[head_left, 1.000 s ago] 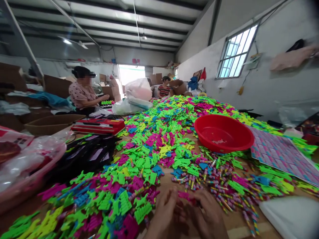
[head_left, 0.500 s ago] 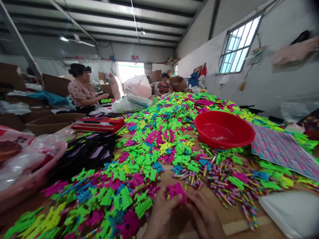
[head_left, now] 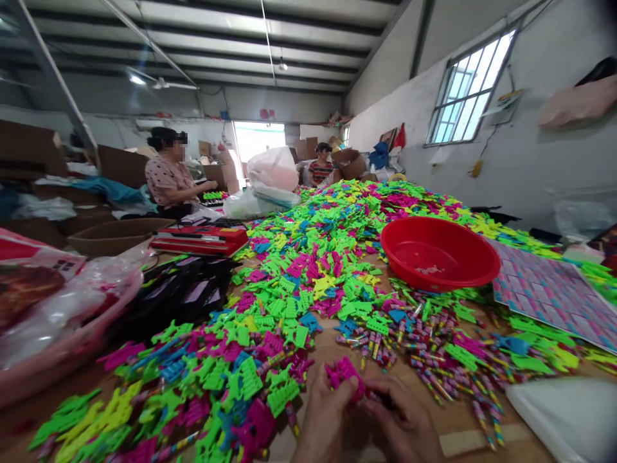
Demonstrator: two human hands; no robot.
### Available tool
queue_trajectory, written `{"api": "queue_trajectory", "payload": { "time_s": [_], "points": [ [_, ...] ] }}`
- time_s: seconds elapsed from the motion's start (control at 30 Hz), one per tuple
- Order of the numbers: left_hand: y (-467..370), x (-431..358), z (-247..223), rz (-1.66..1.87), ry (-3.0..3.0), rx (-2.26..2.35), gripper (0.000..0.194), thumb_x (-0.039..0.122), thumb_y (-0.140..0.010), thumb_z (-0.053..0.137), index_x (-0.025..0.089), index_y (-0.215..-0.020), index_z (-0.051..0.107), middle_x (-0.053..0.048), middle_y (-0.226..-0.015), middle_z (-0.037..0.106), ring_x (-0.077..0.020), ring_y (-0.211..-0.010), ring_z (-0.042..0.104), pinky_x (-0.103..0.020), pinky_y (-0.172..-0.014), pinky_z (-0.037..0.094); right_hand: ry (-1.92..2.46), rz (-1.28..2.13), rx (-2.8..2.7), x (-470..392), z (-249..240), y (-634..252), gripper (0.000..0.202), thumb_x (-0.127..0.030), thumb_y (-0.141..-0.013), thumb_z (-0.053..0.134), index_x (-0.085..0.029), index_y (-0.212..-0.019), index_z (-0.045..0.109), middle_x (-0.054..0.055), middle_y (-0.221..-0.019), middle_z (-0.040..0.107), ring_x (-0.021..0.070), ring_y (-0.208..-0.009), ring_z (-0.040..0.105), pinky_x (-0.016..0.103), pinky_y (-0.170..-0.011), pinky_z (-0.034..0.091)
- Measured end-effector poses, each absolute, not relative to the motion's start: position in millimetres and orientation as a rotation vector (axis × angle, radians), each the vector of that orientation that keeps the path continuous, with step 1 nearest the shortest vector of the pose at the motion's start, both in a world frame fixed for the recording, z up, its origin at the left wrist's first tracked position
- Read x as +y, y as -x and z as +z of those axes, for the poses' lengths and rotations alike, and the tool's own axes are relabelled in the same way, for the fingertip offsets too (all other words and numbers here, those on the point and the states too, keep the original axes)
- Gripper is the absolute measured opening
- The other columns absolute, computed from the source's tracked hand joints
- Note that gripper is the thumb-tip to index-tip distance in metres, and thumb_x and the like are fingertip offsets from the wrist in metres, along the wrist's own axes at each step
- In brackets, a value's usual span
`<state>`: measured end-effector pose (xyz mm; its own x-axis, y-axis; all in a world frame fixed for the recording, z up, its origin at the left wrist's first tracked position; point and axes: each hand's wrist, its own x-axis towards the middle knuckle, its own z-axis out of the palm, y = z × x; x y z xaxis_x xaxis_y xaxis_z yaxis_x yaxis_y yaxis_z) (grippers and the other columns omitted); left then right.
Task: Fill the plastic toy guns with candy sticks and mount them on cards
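Near the bottom centre, my left hand (head_left: 324, 408) is closed on a magenta plastic piece (head_left: 348, 375), its thumb pressed on the front. Just to the right, my right hand (head_left: 398, 408) has its fingers pinched together by the piece's right edge; what sits between them is small and dark, too unclear to name. Green, magenta, blue and yellow plastic pieces (head_left: 289, 302) spread in front and to the left. Short striped sticks (head_left: 434, 360) lie scattered to the right of my hands.
A red basin (head_left: 438, 254) stands beyond the sticks, beside a printed sheet (head_left: 554, 289). Black packets (head_left: 183, 289) and a pink basin (head_left: 91, 337) lie left. A white bag (head_left: 569, 411) rests at lower right. Two people (head_left: 168, 173) sit farther back.
The view has shifted slightly, so most of the scene appears a little farther right. My hands still hold the magenta piece close together, with hardly any change in their pose.
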<state>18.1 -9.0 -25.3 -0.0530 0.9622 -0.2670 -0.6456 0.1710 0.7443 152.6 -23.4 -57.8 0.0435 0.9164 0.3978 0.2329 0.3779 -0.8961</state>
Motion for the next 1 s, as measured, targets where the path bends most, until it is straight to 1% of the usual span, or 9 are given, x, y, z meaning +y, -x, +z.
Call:
{"api": "queue_trajectory", "payload": {
  "time_s": [0.07,0.13,0.23,0.33,0.43,0.53,0.67,0.83,1.0],
  "points": [
    [-15.8,-9.9,-24.8,1.366,-0.482,0.856,0.05,0.035,-0.056,0.098,0.018,-0.079,0.057,0.004,-0.067,0.06,-0.0094,-0.06,0.055,-0.022,-0.06,0.044,1.069,0.743,-1.485,-23.2,-56.9,-151.7,0.029,-0.05,-0.094,0.067,-0.025,-0.097,0.081,0.008,-0.093,0.077,0.0227,-0.089,0.074,0.027,-0.077,0.061],
    [-12.8,-10.2,-22.7,1.337,-0.506,0.848,0.05,0.037,-0.056,0.098,0.018,-0.079,0.057,0.003,-0.069,0.061,-0.0107,-0.063,0.057,-0.024,-0.063,0.046,1.048,0.742,-1.499,-22.8,-55.9,-150.5,0.027,-0.047,-0.095,0.066,-0.024,-0.096,0.08,0.008,-0.094,0.077,0.0232,-0.091,0.073,0.027,-0.077,0.061],
    [-9.1,-12.7,-12.6,1.309,-0.508,0.887,0.047,0.036,-0.057,0.097,0.018,-0.082,0.061,0.0,-0.074,0.066,-0.0138,-0.069,0.061,-0.026,-0.067,0.047,1.044,0.746,-1.503,-25.3,-49.5,-149.3,0.023,-0.042,-0.096,0.066,-0.025,-0.101,0.08,0.01,-0.103,0.078,0.025,-0.097,0.074,0.031,-0.082,0.062],
    [-7.2,-17.0,1.4,1.318,-0.521,0.887,0.046,0.036,-0.06,0.096,0.018,-0.087,0.063,-0.001,-0.08,0.068,-0.0142,-0.073,0.061,-0.026,-0.071,0.049,1.078,0.786,-1.498,-31.7,-37.5,-149.9,0.021,-0.04,-0.097,0.066,-0.024,-0.104,0.078,0.01,-0.109,0.077,0.0253,-0.101,0.073,0.035,-0.087,0.061],
    [-7.2,-17.7,6.6,1.318,-0.562,0.864,0.043,0.038,-0.066,0.093,0.018,-0.085,0.061,0.001,-0.079,0.064,-0.0111,-0.071,0.057,-0.024,-0.068,0.046,1.099,0.885,-1.428,-36.0,-29.6,-152.9,0.023,-0.04,-0.097,0.066,-0.023,-0.109,0.075,0.008,-0.106,0.076,0.0235,-0.1,0.071,0.036,-0.089,0.059],
    [-8.6,-16.9,2.7,1.284,-0.562,0.857,0.044,0.039,-0.067,0.092,0.018,-0.086,0.059,0.002,-0.078,0.062,-0.0098,-0.07,0.056,-0.023,-0.065,0.046,1.108,0.959,-1.36,-37.3,-28.5,-157.7,0.027,-0.037,-0.094,0.071,-0.023,-0.118,0.072,0.007,-0.114,0.073,0.0225,-0.106,0.069,0.036,-0.095,0.057],
    [-10.7,-17.1,-0.2,1.277,-0.551,0.88,0.047,0.038,-0.065,0.093,0.017,-0.089,0.058,0.003,-0.08,0.062,-0.009,-0.069,0.056,-0.022,-0.061,0.046,1.091,0.954,-1.45,-37.7,-27.6,-163.4,0.024,-0.034,-0.095,0.072,-0.023,-0.115,0.075,0.007,-0.113,0.072,0.0227,-0.109,0.067,0.037,-0.097,0.055],
    [-13.4,-15.2,0.3,1.288,-0.614,0.938,0.044,0.037,-0.069,0.089,0.016,-0.092,0.058,0.003,-0.08,0.062,-0.0084,-0.067,0.056,-0.021,-0.057,0.044,1.05,0.906,-1.504,-36.7,-26.9,-166.8,0.024,-0.031,-0.096,0.07,-0.024,-0.118,0.076,0.007,-0.113,0.073,0.0223,-0.109,0.067,0.038,-0.097,0.054],
    [-14.4,-13.0,-1.7,1.315,-0.654,1.029,0.054,0.038,-0.067,0.09,0.017,-0.104,0.057,0.004,-0.076,0.065,-0.009,-0.061,0.057,-0.021,-0.053,0.044,1.041,0.926,-1.547,-36.0,-28.9,-169.5,0.024,-0.033,-0.097,0.068,-0.024,-0.118,0.076,0.008,-0.111,0.074,0.0235,-0.108,0.068,0.04,-0.097,0.054]
  ]
}}
